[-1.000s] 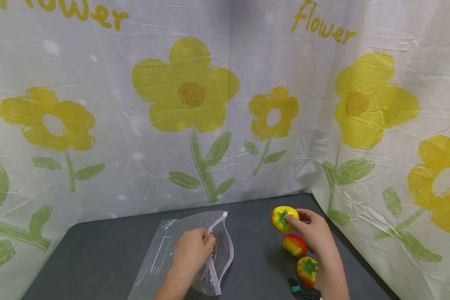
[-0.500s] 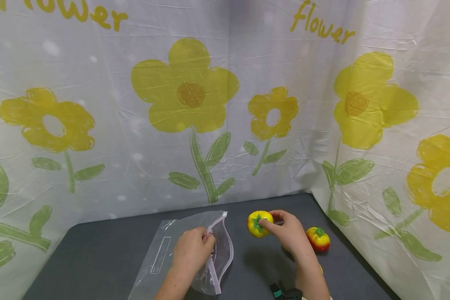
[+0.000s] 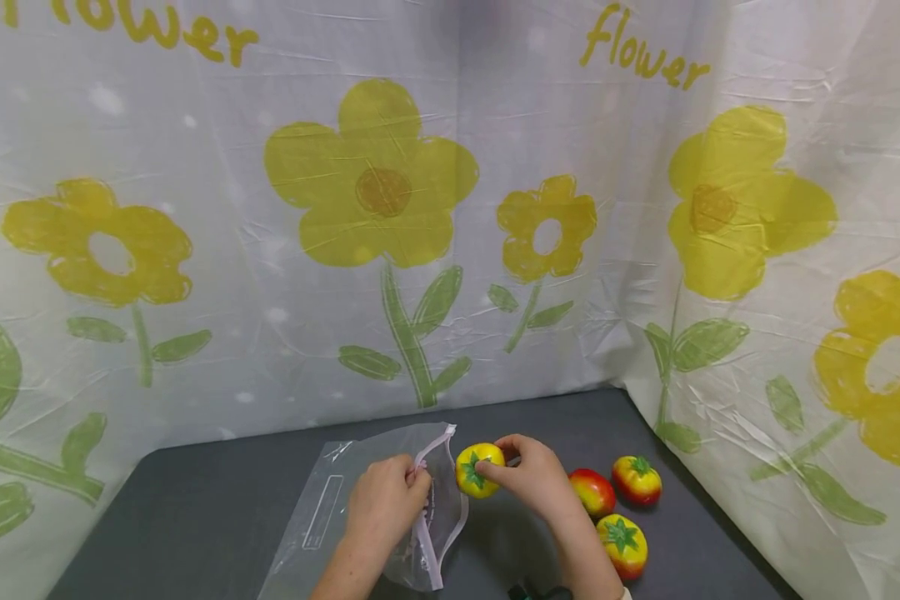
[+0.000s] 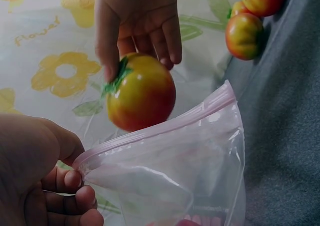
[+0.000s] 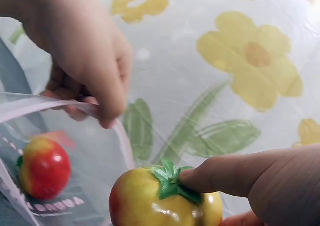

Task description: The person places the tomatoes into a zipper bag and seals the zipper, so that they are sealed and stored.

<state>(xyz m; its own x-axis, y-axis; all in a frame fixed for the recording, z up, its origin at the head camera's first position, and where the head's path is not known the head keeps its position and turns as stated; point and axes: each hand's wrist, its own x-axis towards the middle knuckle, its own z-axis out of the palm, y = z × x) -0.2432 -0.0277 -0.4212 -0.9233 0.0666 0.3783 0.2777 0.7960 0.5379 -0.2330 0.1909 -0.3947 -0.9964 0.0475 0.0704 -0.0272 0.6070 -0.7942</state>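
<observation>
My left hand (image 3: 388, 504) pinches the upper edge of a clear zip bag (image 3: 300, 546), keeping its pink-edged mouth spread toward the right. In my right hand (image 3: 536, 479) is a glossy yellow-red tomato (image 3: 471, 482), gripped between thumb and fingers, its green star-shaped calyx under the thumb. In the head view this tomato overlaps the bag's right rim; from the left wrist it shows just above the pink zip edge (image 4: 165, 127). Another red-yellow tomato (image 5: 46, 168) shows inside the bag in the right wrist view, mostly hidden from the head camera.
Three more tomatoes rest on the dark table (image 3: 217, 500) to the right: one by the forearm (image 3: 592, 493), one farther right (image 3: 636, 481) and one nearer (image 3: 622, 540). A white sheet (image 3: 225, 250) with painted yellow flowers hangs behind and at the right side.
My right hand has carried the tomato leftward and slightly down, from the table's right side to the bag's mouth. The tomatoes behind it came into view. My left hand stayed put.
</observation>
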